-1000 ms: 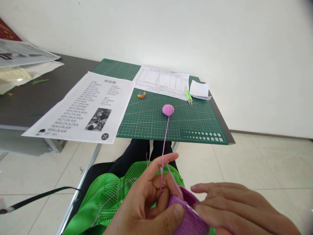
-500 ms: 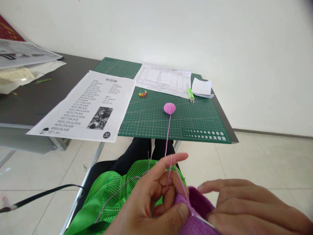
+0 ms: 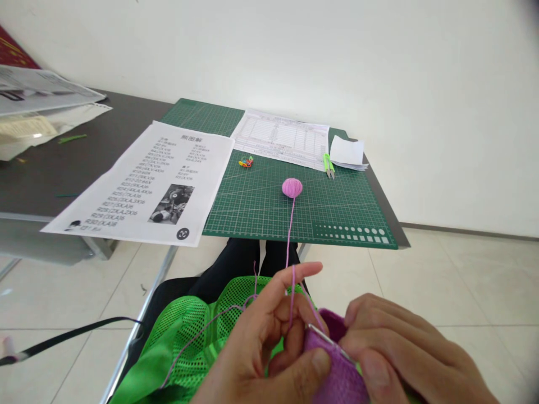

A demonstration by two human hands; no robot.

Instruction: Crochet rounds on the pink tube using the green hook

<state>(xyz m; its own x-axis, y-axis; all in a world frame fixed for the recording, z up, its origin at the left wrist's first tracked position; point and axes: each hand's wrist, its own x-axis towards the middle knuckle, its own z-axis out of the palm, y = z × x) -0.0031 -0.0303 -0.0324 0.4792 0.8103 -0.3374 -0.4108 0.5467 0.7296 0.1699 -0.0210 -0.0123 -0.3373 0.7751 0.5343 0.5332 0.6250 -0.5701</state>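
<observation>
Purple crochet work (image 3: 339, 376) is pinched between the thumb and fingers of my left hand (image 3: 269, 342), whose index finger stretches out with pink yarn (image 3: 290, 230) looped over it. My right hand (image 3: 391, 342) is closed round a crochet hook (image 3: 328, 338). The hook's thin metal shaft lies across the top edge of the work, its tip close to my left fingers. From the index finger the yarn runs up to a small pink ball (image 3: 292, 188) on the cutting mat. Part of the work is hidden behind my fingers.
A green cutting mat (image 3: 261, 207) carries a printed pattern sheet (image 3: 138, 185), a form (image 3: 282, 137), green thread snips (image 3: 328, 165), colourful stitch markers (image 3: 246, 162) and white paper slips (image 3: 347, 151). Green mesh cloth (image 3: 185, 320) covers my lap, with a loose yarn strand over it.
My right hand has moved left and closed in, its index finger now curled. The hook has slid further left, so more of its shaft shows above the work's edge.
</observation>
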